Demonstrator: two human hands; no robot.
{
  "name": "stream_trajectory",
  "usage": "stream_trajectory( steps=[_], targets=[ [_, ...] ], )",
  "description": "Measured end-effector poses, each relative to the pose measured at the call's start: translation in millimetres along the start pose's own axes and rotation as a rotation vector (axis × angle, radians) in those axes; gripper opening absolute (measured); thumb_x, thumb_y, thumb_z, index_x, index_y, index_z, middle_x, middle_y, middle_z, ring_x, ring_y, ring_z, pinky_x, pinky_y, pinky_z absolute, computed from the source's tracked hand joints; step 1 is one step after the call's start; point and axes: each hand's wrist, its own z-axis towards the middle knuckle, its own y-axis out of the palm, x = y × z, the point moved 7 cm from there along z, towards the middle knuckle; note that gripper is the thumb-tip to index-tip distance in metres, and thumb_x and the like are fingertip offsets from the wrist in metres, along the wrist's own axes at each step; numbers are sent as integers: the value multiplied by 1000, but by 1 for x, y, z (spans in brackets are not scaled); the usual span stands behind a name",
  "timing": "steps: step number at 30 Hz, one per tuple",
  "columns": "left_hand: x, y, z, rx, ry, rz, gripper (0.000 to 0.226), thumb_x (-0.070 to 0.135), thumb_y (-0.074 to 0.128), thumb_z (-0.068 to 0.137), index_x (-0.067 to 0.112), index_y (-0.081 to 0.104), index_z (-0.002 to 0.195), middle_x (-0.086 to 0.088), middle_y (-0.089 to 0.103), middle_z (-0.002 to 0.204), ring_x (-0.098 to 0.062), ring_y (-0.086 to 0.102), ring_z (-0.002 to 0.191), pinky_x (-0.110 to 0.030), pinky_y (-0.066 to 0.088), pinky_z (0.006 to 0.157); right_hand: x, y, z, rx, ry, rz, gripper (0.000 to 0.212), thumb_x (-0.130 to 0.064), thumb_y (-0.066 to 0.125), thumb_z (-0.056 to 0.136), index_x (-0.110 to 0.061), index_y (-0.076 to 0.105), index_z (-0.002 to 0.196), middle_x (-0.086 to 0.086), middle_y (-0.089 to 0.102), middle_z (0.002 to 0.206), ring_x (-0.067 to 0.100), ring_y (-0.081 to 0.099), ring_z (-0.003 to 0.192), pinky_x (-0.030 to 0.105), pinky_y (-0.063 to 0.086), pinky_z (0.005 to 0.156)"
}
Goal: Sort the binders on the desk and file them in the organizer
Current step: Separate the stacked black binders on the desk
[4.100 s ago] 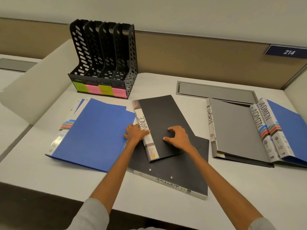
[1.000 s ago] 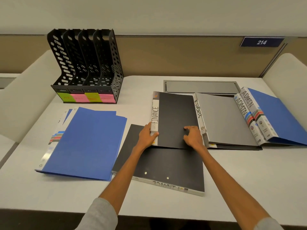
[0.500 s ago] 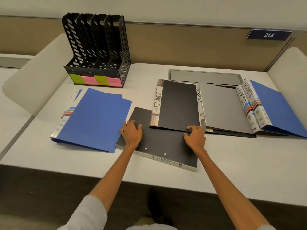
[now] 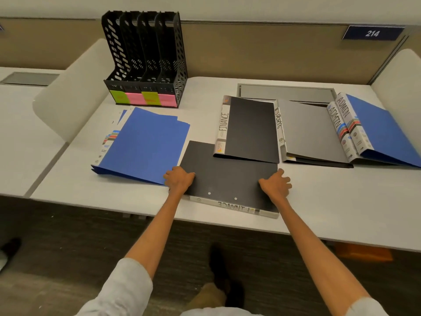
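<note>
Near-centre, a black FINANCE binder [image 4: 227, 179] lies flat on the white desk [image 4: 330, 201], its labelled spine along the near desk edge and reading upside down. The left hand [image 4: 180, 180] grips its left edge with curled fingers; the right hand [image 4: 275, 184] holds its right edge, thumb on the cover and fingers bent over the side. The far right part of this binder lies under a second black FINANCE binder [image 4: 250, 128], which lies just beside a grey SPORTS binder [image 4: 312, 131]. Two blue ADMIN binders [image 4: 382, 131] lean on that one at far right. A stack of blue binders [image 4: 145, 142] lies at left, its near right corner touching the left hand. Bare desk shows to the right of the right hand and in the lane between the blue stack and the second FINANCE binder, leading to the black four-slot organizer [image 4: 145, 62] at far left, fronted by green and pink labels [image 4: 142, 98]. A grey hatch [image 4: 287, 93] sits behind the right-hand binders.
</note>
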Motion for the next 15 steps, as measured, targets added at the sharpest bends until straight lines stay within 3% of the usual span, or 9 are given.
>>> stream_trajectory(
  steps=[3,5,7,10,15],
  targets=[
    [-20,-3,-3,-30,-69,-149,57,43,69,84,2,50,120,-20,54,125,-38,49,118,-48,45,96,13,-1,-3,-26,39,42,74,-34,71,84,-8,29,139,25,41,138,41,43,125,45,46,94],
    [-32,-7,-5,-53,-91,-272,49,46,68,84,5,51,106,-15,59,112,-35,56,108,-44,49,87,19,-2,-6,-46,59,69,74,-38,71,84,-7,30,138,23,44,138,39,45,124,46,46,95],
    [-43,-14,-4,-105,-124,-335,52,48,68,84,6,50,111,-13,58,112,-32,57,105,-39,46,80,22,0,-9,-98,55,89,75,-44,69,84,-7,32,137,20,48,137,38,48,122,47,46,97],
    [-58,-31,5,-175,-175,-338,61,44,69,86,3,48,127,-15,54,123,-27,50,97,-35,39,77,19,5,-13,-196,-2,106,70,-49,68,85,-7,40,133,16,53,131,33,55,114,42,47,92],
    [-71,-75,32,-154,-220,-259,51,42,68,87,6,47,116,-16,54,121,-23,48,83,-35,39,76,-12,15,-22,-211,-106,147,50,-50,65,87,-10,53,114,11,61,114,22,56,93,34,47,80]
  ],
)
